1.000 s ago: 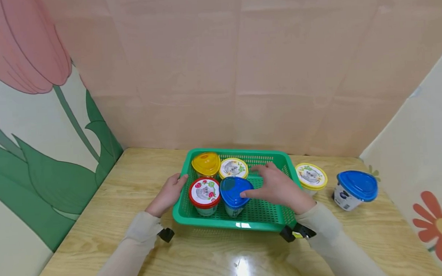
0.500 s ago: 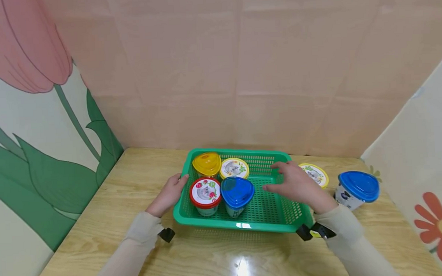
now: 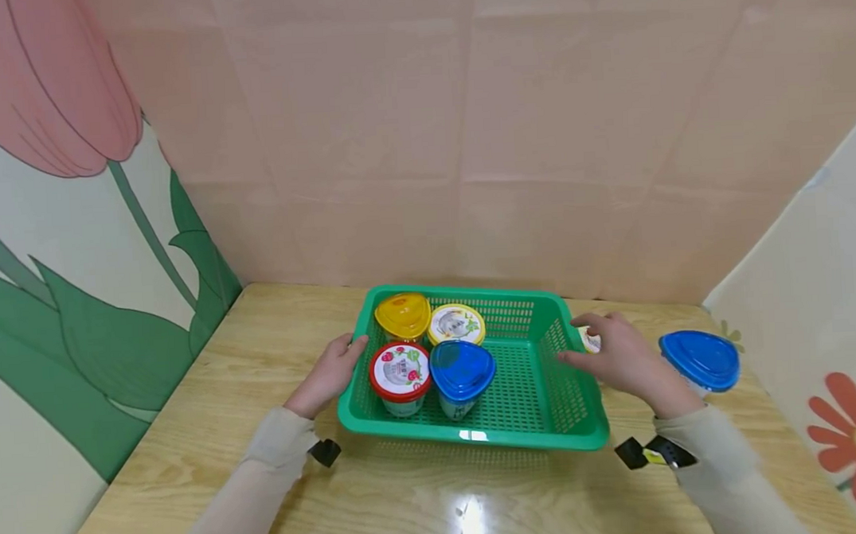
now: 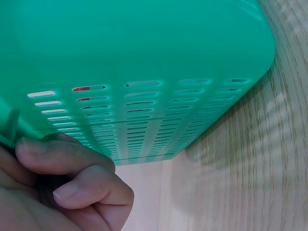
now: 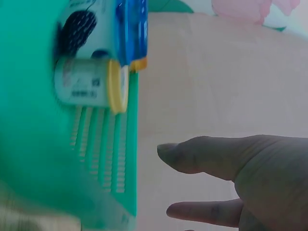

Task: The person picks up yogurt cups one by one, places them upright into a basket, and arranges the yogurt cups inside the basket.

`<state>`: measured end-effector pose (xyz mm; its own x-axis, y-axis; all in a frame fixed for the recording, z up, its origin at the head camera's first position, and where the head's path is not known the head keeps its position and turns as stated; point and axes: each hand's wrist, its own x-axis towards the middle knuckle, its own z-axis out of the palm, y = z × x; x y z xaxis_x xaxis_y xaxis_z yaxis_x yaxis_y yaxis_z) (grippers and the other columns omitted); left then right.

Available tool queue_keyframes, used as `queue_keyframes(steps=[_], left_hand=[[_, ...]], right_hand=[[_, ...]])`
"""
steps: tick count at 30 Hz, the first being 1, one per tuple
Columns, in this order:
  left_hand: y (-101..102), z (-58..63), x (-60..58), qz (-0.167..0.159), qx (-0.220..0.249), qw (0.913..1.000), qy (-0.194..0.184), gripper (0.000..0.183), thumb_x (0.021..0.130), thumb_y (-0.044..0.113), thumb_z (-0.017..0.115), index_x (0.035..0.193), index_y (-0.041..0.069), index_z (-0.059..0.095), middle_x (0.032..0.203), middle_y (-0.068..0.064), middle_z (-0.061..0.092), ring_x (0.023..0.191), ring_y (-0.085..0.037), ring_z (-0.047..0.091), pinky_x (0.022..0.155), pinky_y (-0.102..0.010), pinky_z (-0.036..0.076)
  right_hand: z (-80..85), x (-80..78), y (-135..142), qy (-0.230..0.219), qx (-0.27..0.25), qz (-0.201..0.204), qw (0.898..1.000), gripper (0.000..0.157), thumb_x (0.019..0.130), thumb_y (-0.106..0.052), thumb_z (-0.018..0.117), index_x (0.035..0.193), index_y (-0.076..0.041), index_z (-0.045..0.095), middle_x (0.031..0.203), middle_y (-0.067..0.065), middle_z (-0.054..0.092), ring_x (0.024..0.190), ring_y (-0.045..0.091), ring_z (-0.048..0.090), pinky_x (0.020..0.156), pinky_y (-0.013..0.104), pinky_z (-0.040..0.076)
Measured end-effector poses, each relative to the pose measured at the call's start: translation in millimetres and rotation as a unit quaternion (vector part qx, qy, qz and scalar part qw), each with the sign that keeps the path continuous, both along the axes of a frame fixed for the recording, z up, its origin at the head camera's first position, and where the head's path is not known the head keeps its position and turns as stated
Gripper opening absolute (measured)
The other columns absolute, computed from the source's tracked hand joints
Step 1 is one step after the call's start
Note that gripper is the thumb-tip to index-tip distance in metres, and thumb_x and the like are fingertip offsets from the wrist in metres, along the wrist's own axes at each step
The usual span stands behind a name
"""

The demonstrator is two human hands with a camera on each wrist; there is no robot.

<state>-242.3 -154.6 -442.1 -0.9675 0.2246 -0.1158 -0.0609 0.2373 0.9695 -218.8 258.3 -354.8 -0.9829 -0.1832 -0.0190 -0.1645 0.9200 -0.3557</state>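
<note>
My left hand [image 3: 328,376] grips the left rim of a green plastic basket [image 3: 507,441]; in the left wrist view its fingers curl beside the slotted wall. Inside stand a tub with a yellow domed lid [image 3: 403,316], a white-and-yellow lidded tub [image 3: 456,325], a red-rimmed tub [image 3: 400,372] and a blue-lidded tub [image 3: 463,371], all in the left half. My right hand [image 3: 629,360] hovers by the basket's right rim, holding nothing, thumb and fingers apart. Behind it a yellow-rimmed tub [image 3: 591,340] is mostly hidden.
Another blue-lidded tub [image 3: 701,360] stands on the wooden table [image 3: 380,492] farther right, partly covered by my right hand and wrist. A pinkish wall covering [image 3: 458,138] rises behind the basket. Flower-painted panels stand at both sides.
My right hand has moved right, from above the blue-lidded tub in the basket to past the right rim, now covering most of the yellow-rimmed tub outside. My left hand stays on the rim.
</note>
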Motion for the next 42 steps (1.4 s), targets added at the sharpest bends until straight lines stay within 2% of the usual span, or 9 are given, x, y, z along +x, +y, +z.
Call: queue_keyframes(steps=[3, 6, 10, 14, 18, 29, 37, 42], left_hand=[[0.5, 2.9, 0.7, 0.002, 0.002, 1.0, -0.009, 0.046, 0.102, 0.038, 0.033, 0.13, 0.002, 0.046, 0.108, -0.016, 0.064, 0.084, -0.023, 0.069, 0.072, -0.044, 0.055], [1.3, 10.9, 3.7, -0.001, 0.003, 0.9999, -0.013, 0.045, 0.103, 0.033, 0.032, 0.131, 0.0, 0.044, 0.109, -0.018, 0.063, 0.084, -0.024, 0.069, 0.073, -0.046, 0.055], [3.1, 24.2, 10.6, -0.01, 0.001, 0.9998, -0.016, 0.045, 0.104, 0.029, 0.031, 0.133, -0.004, 0.042, 0.111, -0.021, 0.062, 0.086, -0.026, 0.068, 0.076, -0.048, 0.054], [4.9, 31.1, 15.9, -0.012, -0.006, 0.9998, -0.017, 0.046, 0.104, 0.029, 0.031, 0.134, -0.004, 0.041, 0.113, -0.022, 0.061, 0.089, -0.026, 0.068, 0.077, -0.047, 0.054], [5.5, 32.6, 17.4, -0.012, -0.008, 0.9998, -0.016, 0.046, 0.104, 0.029, 0.031, 0.134, -0.005, 0.04, 0.114, -0.022, 0.061, 0.089, -0.025, 0.068, 0.077, -0.046, 0.054], [5.3, 31.6, 16.8, -0.012, 0.002, 0.9997, -0.019, 0.045, 0.104, 0.027, 0.031, 0.134, -0.005, 0.04, 0.113, -0.022, 0.061, 0.088, -0.027, 0.068, 0.078, -0.049, 0.053], [5.7, 31.0, 16.9, -0.014, 0.0, 0.9998, -0.012, 0.045, 0.104, 0.027, 0.03, 0.134, -0.005, 0.04, 0.114, -0.023, 0.061, 0.089, -0.026, 0.068, 0.078, -0.048, 0.053], [4.3, 30.7, 15.8, -0.02, -0.001, 0.9997, -0.013, 0.045, 0.104, 0.027, 0.03, 0.135, -0.005, 0.04, 0.114, -0.023, 0.061, 0.088, -0.026, 0.068, 0.077, -0.048, 0.053]], right_hand=[[-3.0, -1.2, 12.4, 0.005, 0.0, -0.007, 1.0, 0.073, 0.083, -0.048, 0.065, 0.132, 0.003, 0.045, 0.118, 0.032, 0.047, 0.098, 0.041, 0.054, 0.067, 0.048, 0.049], [-6.2, -3.6, 23.8, 0.012, 0.001, -0.018, 1.0, 0.071, 0.083, -0.045, 0.066, 0.132, 0.003, 0.045, 0.116, 0.032, 0.049, 0.095, 0.04, 0.054, 0.064, 0.045, 0.048], [-10.5, -5.1, 35.5, 0.012, 0.001, -0.036, 0.999, 0.072, 0.083, -0.044, 0.066, 0.133, 0.003, 0.043, 0.118, 0.033, 0.048, 0.098, 0.043, 0.052, 0.067, 0.05, 0.047], [-15.8, -6.4, 43.3, -0.006, -0.001, -0.058, 0.998, 0.084, 0.081, -0.051, 0.065, 0.138, 0.004, 0.036, 0.123, 0.036, 0.041, 0.103, 0.048, 0.049, 0.07, 0.056, 0.046], [-19.9, -8.5, 49.4, -0.02, 0.0, -0.078, 0.997, 0.095, 0.079, -0.057, 0.065, 0.14, 0.006, 0.031, 0.124, 0.038, 0.035, 0.1, 0.049, 0.047, 0.066, 0.054, 0.045], [-25.1, -13.3, 56.6, -0.032, 0.002, -0.089, 0.996, 0.104, 0.075, -0.063, 0.065, 0.138, 0.011, 0.029, 0.118, 0.036, 0.038, 0.091, 0.04, 0.048, 0.06, 0.043, 0.044], [-30.9, -17.4, 59.2, -0.039, 0.011, -0.095, 0.995, 0.117, 0.07, -0.072, 0.062, 0.14, 0.013, 0.025, 0.119, 0.04, 0.036, 0.092, 0.042, 0.047, 0.064, 0.05, 0.045], [-36.4, -20.5, 60.6, -0.035, 0.013, -0.096, 0.995, 0.118, 0.069, -0.074, 0.062, 0.138, 0.015, 0.026, 0.118, 0.041, 0.035, 0.094, 0.044, 0.045, 0.066, 0.053, 0.044]])
